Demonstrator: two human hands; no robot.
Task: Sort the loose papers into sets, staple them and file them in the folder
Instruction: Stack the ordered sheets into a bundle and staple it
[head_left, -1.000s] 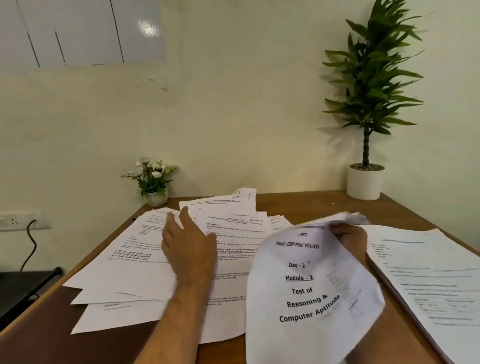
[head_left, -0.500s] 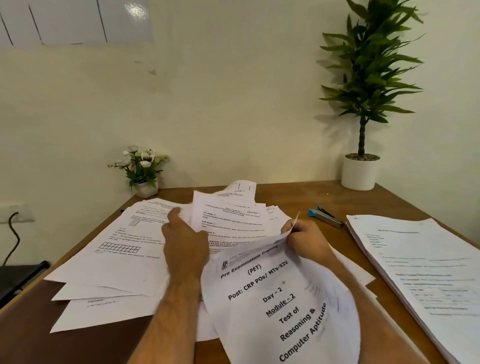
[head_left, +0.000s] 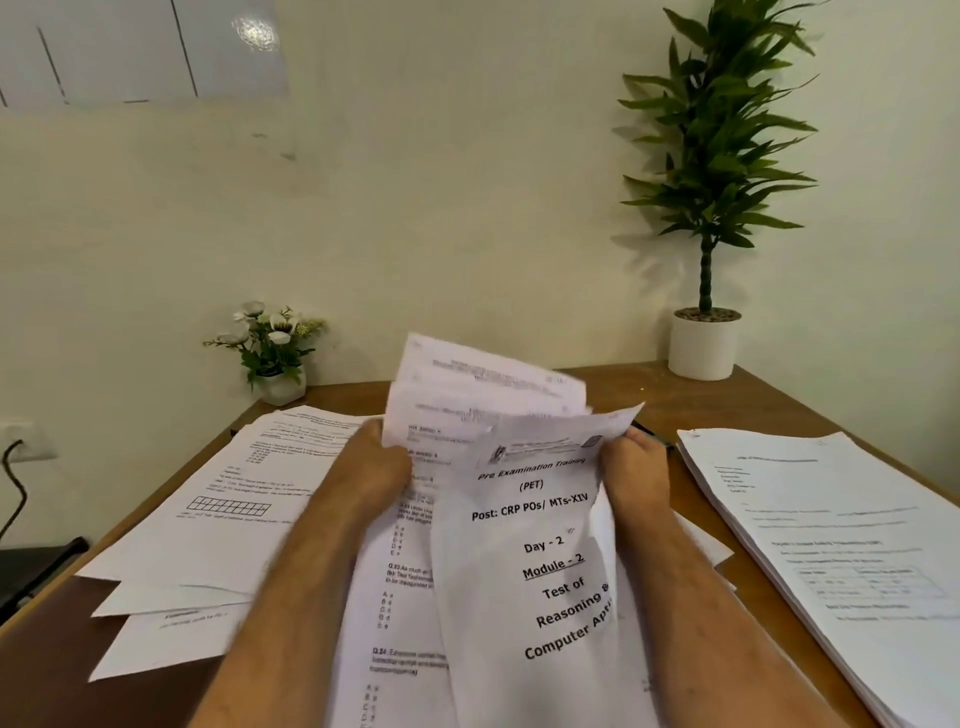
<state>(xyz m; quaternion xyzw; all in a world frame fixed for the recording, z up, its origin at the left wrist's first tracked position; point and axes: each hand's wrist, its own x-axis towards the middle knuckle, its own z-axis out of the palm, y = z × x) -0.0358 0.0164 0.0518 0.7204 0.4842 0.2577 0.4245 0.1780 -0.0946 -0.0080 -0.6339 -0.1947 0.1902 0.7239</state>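
Head view, both hands (head_left: 374, 467) (head_left: 631, 470) gripping curled white paper sheets (head_left: 524, 545)

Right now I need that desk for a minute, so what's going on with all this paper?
A person is sorting printed sheets at the brown wooden desk. The right hand grips the white cover page headed Pre Examination Training, and the left hand holds a lifted bundle of white question sheets beside it. More loose white sheets lie fanned out on the left, and a neater stack of printed pages sits on the right. No stapling shows yet.
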